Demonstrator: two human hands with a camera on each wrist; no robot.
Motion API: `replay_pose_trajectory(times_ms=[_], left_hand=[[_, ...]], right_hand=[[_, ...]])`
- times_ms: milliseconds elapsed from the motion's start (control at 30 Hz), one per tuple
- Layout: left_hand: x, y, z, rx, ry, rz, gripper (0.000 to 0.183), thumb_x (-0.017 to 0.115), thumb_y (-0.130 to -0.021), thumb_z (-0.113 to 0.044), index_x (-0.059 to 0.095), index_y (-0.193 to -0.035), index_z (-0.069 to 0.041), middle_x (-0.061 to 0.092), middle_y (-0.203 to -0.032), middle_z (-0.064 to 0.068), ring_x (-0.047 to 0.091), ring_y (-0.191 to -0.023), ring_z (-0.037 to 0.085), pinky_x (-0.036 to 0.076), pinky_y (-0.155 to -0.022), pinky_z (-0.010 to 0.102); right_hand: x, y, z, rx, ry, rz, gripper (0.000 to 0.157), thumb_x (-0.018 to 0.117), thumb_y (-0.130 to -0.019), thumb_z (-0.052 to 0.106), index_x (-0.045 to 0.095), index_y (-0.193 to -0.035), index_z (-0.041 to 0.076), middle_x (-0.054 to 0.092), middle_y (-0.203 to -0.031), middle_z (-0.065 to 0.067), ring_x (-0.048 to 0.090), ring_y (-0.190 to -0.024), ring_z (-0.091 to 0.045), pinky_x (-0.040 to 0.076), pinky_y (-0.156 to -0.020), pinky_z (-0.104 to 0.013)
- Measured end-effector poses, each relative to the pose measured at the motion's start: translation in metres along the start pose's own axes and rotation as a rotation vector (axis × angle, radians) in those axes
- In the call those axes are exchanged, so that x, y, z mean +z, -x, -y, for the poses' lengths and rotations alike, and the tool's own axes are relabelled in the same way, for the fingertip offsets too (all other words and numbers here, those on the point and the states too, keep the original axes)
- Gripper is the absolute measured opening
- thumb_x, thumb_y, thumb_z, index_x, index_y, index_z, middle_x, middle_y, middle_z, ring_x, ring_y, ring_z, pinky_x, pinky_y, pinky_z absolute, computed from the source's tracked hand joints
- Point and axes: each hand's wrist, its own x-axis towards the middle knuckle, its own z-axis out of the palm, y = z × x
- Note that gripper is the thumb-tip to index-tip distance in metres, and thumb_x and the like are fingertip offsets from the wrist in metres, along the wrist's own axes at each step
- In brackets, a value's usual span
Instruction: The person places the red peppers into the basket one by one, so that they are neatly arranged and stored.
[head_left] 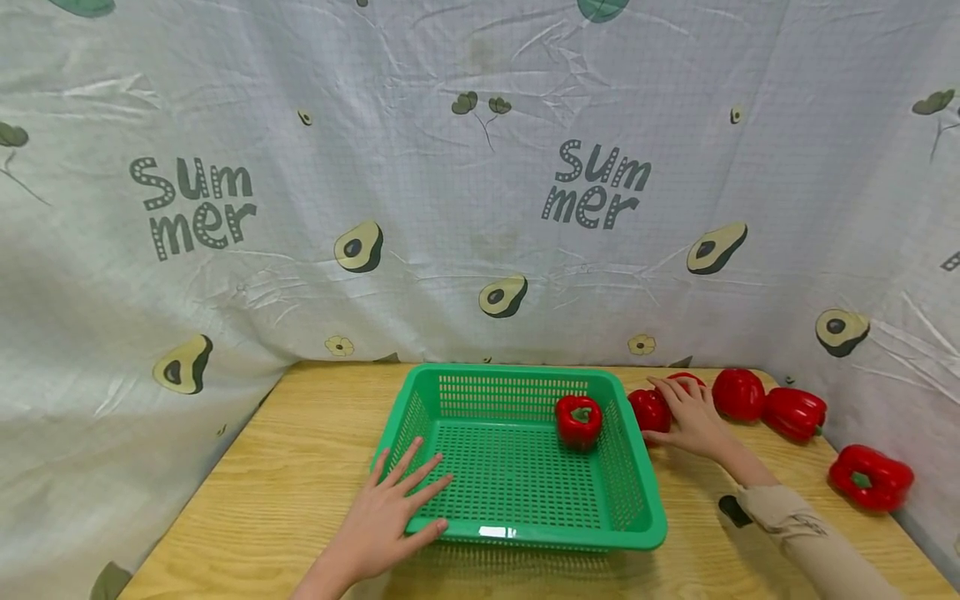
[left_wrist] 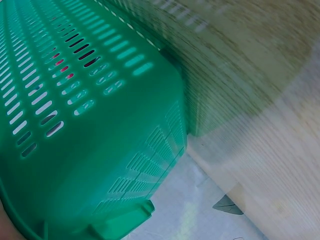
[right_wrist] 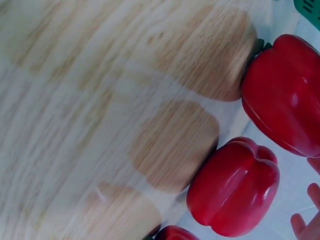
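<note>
A green plastic basket (head_left: pixel 517 533) with slotted walls stands on the table. One red bell pepper (head_left: pixel 577 422) sits inside it at the back right. My left hand (head_left: pixel 378 521) rests on the basket's front left corner, fingers spread over the rim. Just outside the right wall, my right hand (head_left: pixel 692 423) reaches around a bell pepper (head_left: pixel 647 410), thumb and fingers apart at its sides. In the right wrist view a fingertip meets this pepper (right_wrist: pixel 282 95), while other fingers (right_wrist: pixel 314 195) stick out straight. Another pepper (head_left: pixel 686 377) is partly hidden behind that hand.
More red bell peppers lie along the right edge: one at the back (head_left: pixel 738 394), one on its side (head_left: pixel 795 414), one farther forward (head_left: pixel 870 477). A small dark object (head_left: pixel 733 511) lies near the right sleeve. A printed curtain (head_left: pixel 420 183) hangs behind the table (head_left: pixel 262 500).
</note>
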Motion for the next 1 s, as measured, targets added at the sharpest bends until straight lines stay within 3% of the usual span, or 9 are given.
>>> replay_pose_trajectory(times_ms=[167, 333, 633, 1000], left_hand=[[-0.0003, -0.0001, -0.0004, -0.007, -0.003, 0.001, 0.048, 0.054, -0.081, -0.049, 0.051, -0.126, -0.031, 0.039, -0.14, -0.006, 0.016, -0.139, 0.023, 0.02, -0.102, 0.058], [0.0002, 0.0001, -0.0007, -0.004, -0.006, 0.004, 0.047, 0.053, -0.082, -0.049, 0.052, -0.126, -0.031, 0.04, -0.14, -0.005, 0.023, -0.136, 0.028, 0.021, -0.101, 0.059], [0.0007, 0.0001, 0.0, 0.01, -0.017, -0.016, 0.048, 0.055, -0.08, -0.048, 0.053, -0.124, -0.029, 0.041, -0.139, -0.005, 0.023, -0.136, 0.027, 0.021, -0.101, 0.059], [-0.0004, 0.0001, 0.0002, 0.01, -0.009, -0.01, 0.05, 0.039, -0.086, -0.057, 0.053, -0.125, -0.029, 0.041, -0.139, -0.005, 0.025, -0.135, 0.028, 0.022, -0.101, 0.059]], right_hand=[[0.0019, -0.0017, -0.0011, 0.016, -0.014, 0.036, 0.09, 0.078, -0.057, 0.044, 0.041, -0.128, 0.003, 0.053, -0.115, -0.018, 0.036, -0.105, -0.039, 0.026, -0.081, -0.057], [0.003, -0.0031, -0.0013, 0.044, -0.037, 0.089, 0.093, 0.078, -0.058, 0.045, 0.037, -0.13, 0.002, 0.053, -0.115, -0.019, 0.035, -0.107, -0.04, 0.024, -0.083, -0.057], [0.006, -0.0027, -0.0008, 0.068, -0.02, 0.144, 0.09, 0.078, -0.058, 0.045, 0.039, -0.125, 0.001, 0.055, -0.112, -0.019, 0.035, -0.109, -0.038, 0.025, -0.083, -0.053], [0.0063, -0.001, 0.0018, 0.103, -0.063, 0.192, 0.089, 0.079, -0.059, 0.041, 0.037, -0.126, 0.0, 0.054, -0.113, -0.022, 0.031, -0.112, -0.038, 0.023, -0.084, -0.054]])
